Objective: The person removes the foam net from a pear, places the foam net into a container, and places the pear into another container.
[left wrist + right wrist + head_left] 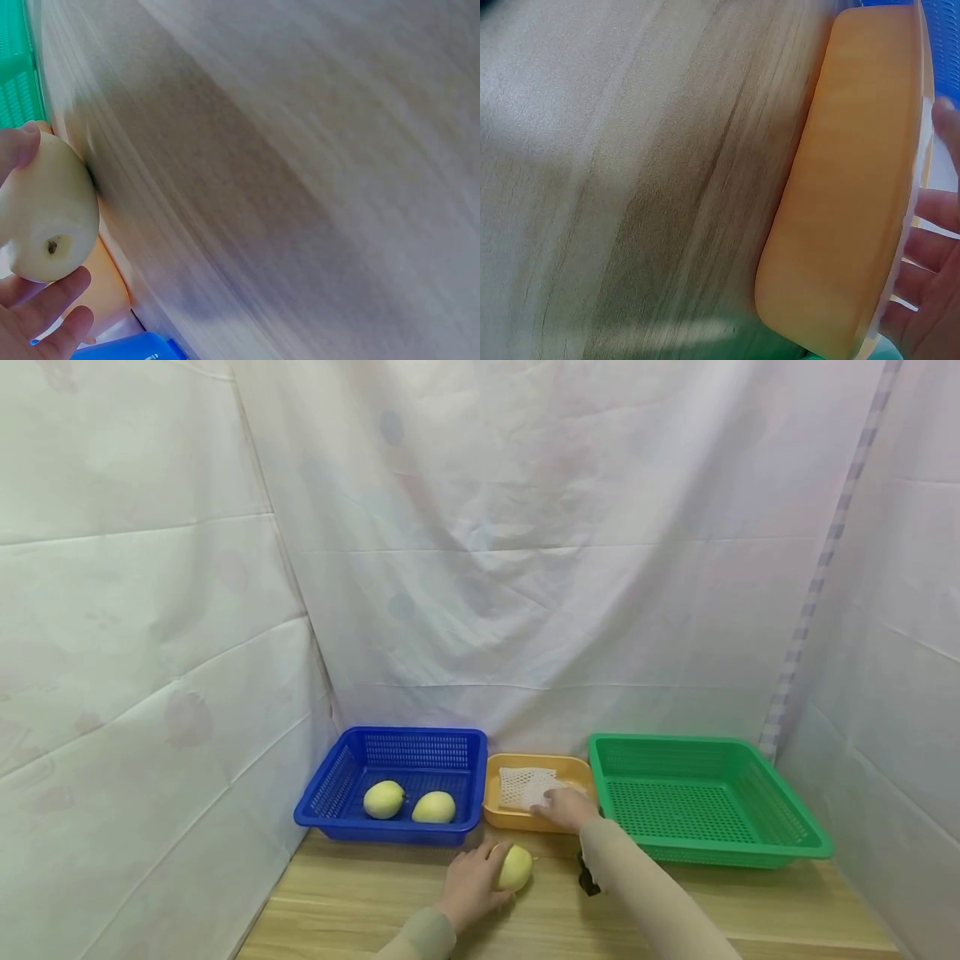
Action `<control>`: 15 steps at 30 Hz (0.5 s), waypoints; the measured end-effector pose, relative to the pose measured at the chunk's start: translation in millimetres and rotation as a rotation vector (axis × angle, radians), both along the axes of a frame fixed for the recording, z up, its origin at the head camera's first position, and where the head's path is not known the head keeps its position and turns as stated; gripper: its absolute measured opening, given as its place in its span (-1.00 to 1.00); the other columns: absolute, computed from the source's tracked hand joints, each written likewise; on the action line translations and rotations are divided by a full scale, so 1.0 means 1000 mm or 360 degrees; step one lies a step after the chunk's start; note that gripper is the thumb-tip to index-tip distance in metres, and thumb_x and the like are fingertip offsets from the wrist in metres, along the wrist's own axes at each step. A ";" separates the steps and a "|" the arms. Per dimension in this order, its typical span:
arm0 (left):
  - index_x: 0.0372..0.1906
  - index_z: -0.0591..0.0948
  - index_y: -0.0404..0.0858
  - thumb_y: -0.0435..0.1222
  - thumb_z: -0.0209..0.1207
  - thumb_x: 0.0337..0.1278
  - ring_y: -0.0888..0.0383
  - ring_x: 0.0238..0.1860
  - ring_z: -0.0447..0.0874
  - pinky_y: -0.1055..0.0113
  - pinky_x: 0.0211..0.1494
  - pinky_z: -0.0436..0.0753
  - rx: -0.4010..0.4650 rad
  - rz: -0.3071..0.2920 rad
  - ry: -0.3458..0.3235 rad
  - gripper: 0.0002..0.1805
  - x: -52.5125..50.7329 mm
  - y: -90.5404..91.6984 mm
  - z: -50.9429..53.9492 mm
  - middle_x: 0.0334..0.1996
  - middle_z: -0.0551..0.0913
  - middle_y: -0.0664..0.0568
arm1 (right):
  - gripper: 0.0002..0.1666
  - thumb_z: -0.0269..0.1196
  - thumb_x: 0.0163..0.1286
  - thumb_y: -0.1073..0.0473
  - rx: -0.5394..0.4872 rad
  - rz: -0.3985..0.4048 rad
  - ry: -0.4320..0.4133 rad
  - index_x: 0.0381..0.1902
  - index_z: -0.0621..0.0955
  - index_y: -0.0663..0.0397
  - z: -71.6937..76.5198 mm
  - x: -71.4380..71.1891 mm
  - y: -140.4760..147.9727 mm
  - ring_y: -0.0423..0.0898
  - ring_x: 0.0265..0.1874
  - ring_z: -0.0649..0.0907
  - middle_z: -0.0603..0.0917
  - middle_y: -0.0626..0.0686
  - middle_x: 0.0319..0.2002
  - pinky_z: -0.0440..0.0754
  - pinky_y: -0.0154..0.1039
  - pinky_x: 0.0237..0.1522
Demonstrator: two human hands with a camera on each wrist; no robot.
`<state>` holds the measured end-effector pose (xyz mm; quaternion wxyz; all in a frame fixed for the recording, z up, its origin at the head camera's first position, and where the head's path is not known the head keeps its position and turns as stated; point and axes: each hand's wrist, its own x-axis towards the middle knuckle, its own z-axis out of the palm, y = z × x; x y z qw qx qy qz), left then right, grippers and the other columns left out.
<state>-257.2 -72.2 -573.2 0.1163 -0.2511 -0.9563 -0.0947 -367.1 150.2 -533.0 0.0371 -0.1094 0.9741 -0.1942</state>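
Note:
My left hand grips a pale yellow pear above the wooden table, its stem pointing right. The left wrist view shows the thumb on one side of this pear and the fingers on the other. Over the orange tray, my right hand reaches in and touches the white foam net. From the right wrist, its fingers appear spread at the tray's rim, thumb apart; the fingertips are partly hidden. Two more pears lie in the blue basket.
A green basket stands right of the orange tray, and the blue basket stands left of it. A small black object shows by the right wrist. Pale curtains hang behind and at both sides of the table.

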 end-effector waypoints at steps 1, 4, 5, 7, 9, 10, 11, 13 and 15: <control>0.33 0.41 -0.07 0.12 0.44 -0.19 0.02 -0.05 0.63 0.08 -0.03 0.59 -0.0001 0.0000 0.0001 -0.11 0.000 0.000 0.000 0.07 0.58 0.00 | -0.28 0.19 0.32 -0.28 -0.0005 0.0000 -0.0025 0.14 0.59 0.21 0.001 0.001 0.000 0.19 0.11 0.56 0.65 0.17 0.06 0.45 0.14 0.15; 0.32 0.42 -0.07 0.11 0.45 -0.21 0.02 -0.07 0.63 0.09 -0.05 0.59 0.0004 -0.0006 0.0022 -0.12 -0.001 0.000 0.000 0.06 0.58 -0.01 | -0.21 0.17 0.31 -0.33 -0.0005 0.0011 -0.0092 0.18 0.56 0.22 0.001 0.003 0.000 0.21 0.14 0.54 0.62 0.18 0.10 0.42 0.16 0.16; 0.31 0.42 -0.07 0.11 0.45 -0.21 0.03 -0.07 0.63 0.10 -0.05 0.59 0.0005 -0.0008 0.0027 -0.12 -0.001 0.000 0.000 0.05 0.59 -0.01 | -0.20 0.16 0.31 -0.34 -0.0002 0.0016 -0.0108 0.18 0.56 0.22 0.001 0.003 0.000 0.22 0.15 0.53 0.61 0.19 0.11 0.42 0.17 0.16; 0.31 0.43 -0.06 0.11 0.45 -0.21 0.03 -0.09 0.64 0.10 -0.06 0.59 0.0010 -0.0014 0.0041 -0.12 -0.001 0.000 -0.001 0.05 0.59 0.00 | -0.19 0.14 0.31 -0.35 0.0023 0.0029 -0.0131 0.20 0.55 0.20 -0.001 0.003 0.000 0.21 0.17 0.51 0.58 0.19 0.15 0.40 0.17 0.18; 0.30 0.43 -0.07 0.10 0.46 -0.22 0.03 -0.10 0.64 0.10 -0.08 0.60 0.0016 -0.0020 0.0054 -0.12 -0.001 0.000 -0.001 0.04 0.59 -0.01 | -0.17 0.10 0.32 -0.38 0.0057 0.0043 -0.0158 0.23 0.53 0.18 -0.003 0.003 0.000 0.20 0.23 0.46 0.54 0.20 0.20 0.35 0.17 0.22; 0.30 0.43 -0.07 0.10 0.46 -0.22 0.03 -0.10 0.64 0.10 -0.08 0.60 0.0019 -0.0022 0.0053 -0.12 -0.001 0.000 -0.001 0.03 0.59 -0.02 | -0.16 0.09 0.32 -0.39 0.0072 0.0052 -0.0168 0.24 0.52 0.18 -0.004 0.004 0.001 0.21 0.25 0.44 0.51 0.21 0.23 0.33 0.18 0.24; 0.31 0.43 -0.07 0.10 0.46 -0.22 0.03 -0.10 0.64 0.10 -0.07 0.60 0.0019 -0.0021 0.0047 -0.12 0.000 0.000 -0.001 0.04 0.60 -0.01 | -0.14 0.07 0.33 -0.41 0.0085 0.0059 -0.0183 0.26 0.51 0.17 -0.005 0.004 0.001 0.21 0.27 0.41 0.48 0.23 0.25 0.30 0.20 0.25; 0.31 0.43 -0.07 0.09 0.46 -0.21 0.03 -0.09 0.64 0.09 -0.06 0.60 0.0022 -0.0020 0.0038 -0.13 0.000 0.000 -0.001 0.04 0.60 -0.02 | -0.10 0.04 0.32 -0.43 0.0105 0.0073 -0.0215 0.28 0.48 0.18 -0.005 0.005 0.001 0.23 0.31 0.36 0.42 0.26 0.30 0.25 0.22 0.28; 0.31 0.43 -0.07 0.09 0.46 -0.20 0.03 -0.09 0.64 0.09 -0.06 0.60 0.0018 -0.0018 0.0030 -0.13 0.000 0.000 -0.001 0.04 0.60 -0.01 | -0.06 0.02 0.31 -0.46 0.0118 0.0076 -0.0252 0.31 0.46 0.18 -0.005 0.006 0.001 0.24 0.33 0.33 0.36 0.28 0.34 0.22 0.24 0.29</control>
